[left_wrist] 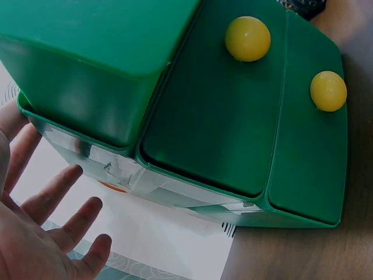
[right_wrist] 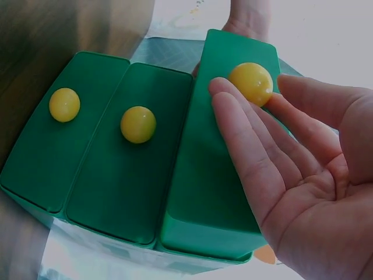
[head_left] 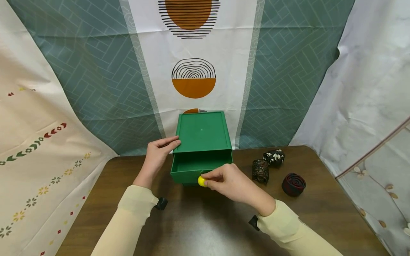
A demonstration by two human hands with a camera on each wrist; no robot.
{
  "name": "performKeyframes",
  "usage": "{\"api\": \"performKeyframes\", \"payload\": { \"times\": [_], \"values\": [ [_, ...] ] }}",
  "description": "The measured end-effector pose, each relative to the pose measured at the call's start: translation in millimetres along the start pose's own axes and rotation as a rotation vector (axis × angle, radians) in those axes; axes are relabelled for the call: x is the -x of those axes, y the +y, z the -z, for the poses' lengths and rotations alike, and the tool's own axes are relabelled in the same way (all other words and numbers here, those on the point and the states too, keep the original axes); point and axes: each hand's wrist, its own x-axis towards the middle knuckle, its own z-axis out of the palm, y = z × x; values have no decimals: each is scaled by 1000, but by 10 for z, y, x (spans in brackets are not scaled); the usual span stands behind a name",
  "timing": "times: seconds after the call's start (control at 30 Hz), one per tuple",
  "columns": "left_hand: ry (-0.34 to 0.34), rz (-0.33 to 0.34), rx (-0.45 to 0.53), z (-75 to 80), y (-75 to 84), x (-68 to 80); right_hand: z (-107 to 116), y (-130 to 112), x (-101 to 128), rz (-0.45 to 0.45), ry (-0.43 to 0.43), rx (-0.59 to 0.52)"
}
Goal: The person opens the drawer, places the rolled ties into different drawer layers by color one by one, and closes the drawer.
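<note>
A green cabinet (head_left: 201, 131) with three drawers stands at the back of the table, its top drawer (head_left: 184, 176) pulled partway out. The inside of that drawer shows no contents in the head view. My right hand (head_left: 232, 181) pinches the drawer's round yellow knob (head_left: 201, 181) between thumb and fingers. On the cabinet's left upper edge rests my left hand (head_left: 158, 153), its fingers extended along the side. In the left wrist view, the middle drawer (left_wrist: 204, 116) and bottom drawer (left_wrist: 303, 157) are pushed in, each with a yellow knob.
Right of the cabinet lie two dark patterned cloth rolls (head_left: 261, 170) and a dark red and black cloth roll (head_left: 293, 184). Behind the brown table (head_left: 198, 227) hangs a printed curtain (head_left: 221, 89), with further cloths at both sides.
</note>
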Motion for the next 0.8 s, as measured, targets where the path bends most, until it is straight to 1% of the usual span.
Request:
{"api": "performKeyframes", "payload": {
  "times": [0.13, 0.27, 0.43, 0.57, 0.63, 0.8],
  "values": [
    [0, -6, 2, -9, 13, -8, 37, 3, 41, 14, -51, 9],
    [6, -15, 5, -13, 17, -5, 78, 43, 61, 35, -114, -17],
    [8, -9, 9, -13, 19, -12, 119, 89, 65, 40, -169, -43],
    [10, -1, 3, -18, 21, -13, 146, 94, 76, 38, -206, -32],
    [14, 3, -2, -21, 24, -10, 162, 85, 84, 30, -230, -45],
    [17, 7, 2, -30, 31, 2, 250, 44, 124, 1, -306, -120]
  ]
}}
